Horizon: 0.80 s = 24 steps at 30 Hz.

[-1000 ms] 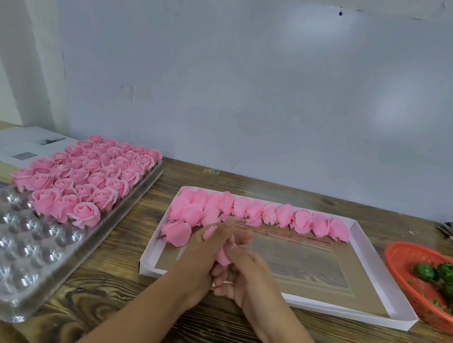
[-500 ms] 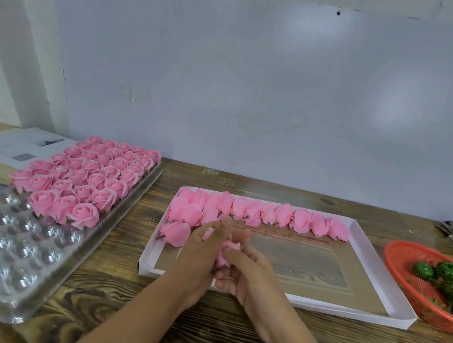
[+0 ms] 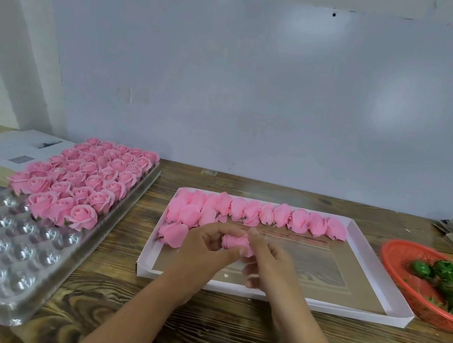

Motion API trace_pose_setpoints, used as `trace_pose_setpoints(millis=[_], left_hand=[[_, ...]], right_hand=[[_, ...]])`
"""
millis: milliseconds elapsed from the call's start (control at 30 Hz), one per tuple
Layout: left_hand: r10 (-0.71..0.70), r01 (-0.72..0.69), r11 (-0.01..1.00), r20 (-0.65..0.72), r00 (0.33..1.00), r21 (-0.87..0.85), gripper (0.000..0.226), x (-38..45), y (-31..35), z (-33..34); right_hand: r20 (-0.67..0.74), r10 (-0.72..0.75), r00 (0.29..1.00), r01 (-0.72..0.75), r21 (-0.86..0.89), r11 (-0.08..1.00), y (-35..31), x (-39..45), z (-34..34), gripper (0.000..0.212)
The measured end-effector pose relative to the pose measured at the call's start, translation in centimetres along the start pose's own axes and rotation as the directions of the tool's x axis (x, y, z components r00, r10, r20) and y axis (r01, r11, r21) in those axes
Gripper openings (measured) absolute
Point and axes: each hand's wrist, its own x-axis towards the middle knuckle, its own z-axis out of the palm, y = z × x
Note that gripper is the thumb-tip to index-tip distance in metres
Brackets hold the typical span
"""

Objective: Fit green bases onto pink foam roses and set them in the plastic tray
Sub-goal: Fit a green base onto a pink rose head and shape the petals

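You pinched one rose between both hands, left hand and right hand; the tray lay left, nearer your left.

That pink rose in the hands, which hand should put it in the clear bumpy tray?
Left, probably. The left hand already grips the pink rose and is on the same side as the plastic tray; the right hand would have to cross over it.

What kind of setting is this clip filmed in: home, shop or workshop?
Probably a small craft-assembly workbench: a wooden table against a bare wall, a clear plastic tray part-filled with pink foam roses, and an orange basket of green bases.
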Motion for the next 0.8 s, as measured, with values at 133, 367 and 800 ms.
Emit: trace_pose_setpoints(millis=[133,367,800], left_hand=[[-0.024,0.024,0.997,0.0,1.0,-0.076,0.022,0.2,0.0,0.1],[-0.001,0.008,0.993,0.061,0.998,-0.12,0.025,0.1,0.2,0.1],[0.04,-0.035,0.993,0.042,0.998,-0.115,0.017,0.1,0.0,0.2]], right_hand=[[0.034,-0.15,0.988,0.147,0.088,0.985,-0.5,-0.2,-0.7,0.013],[0.009,-0.231,0.973,0.23,0.068,0.971,-0.3,-0.1,-1.0,0.028],[0.031,-0.258,0.966,0.258,0.027,0.966,0.1,0.1,-1.5,0.024]])
